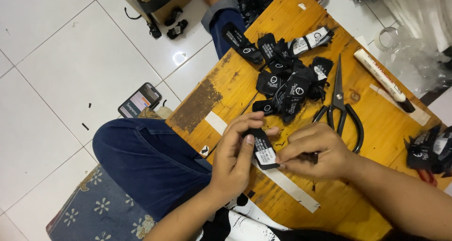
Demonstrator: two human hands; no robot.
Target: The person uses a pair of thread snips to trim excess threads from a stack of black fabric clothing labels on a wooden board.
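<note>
Both hands pinch one black tag (263, 149) over the table (376, 123) front edge: left hand (235, 149) grips its upper part, steadying it; right hand (313, 154) nips the white-labelled lower end. Tag pile (287, 83) beyond tag; scissors (341, 106) right of pile, within reach.

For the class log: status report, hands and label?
Left hand and right hand pinch one black label. Label pile, scissors lie beyond, apart.

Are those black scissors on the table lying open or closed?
Closed. The scissors lie flat on the wooden table, blades together in one point, loops side by side.
</note>
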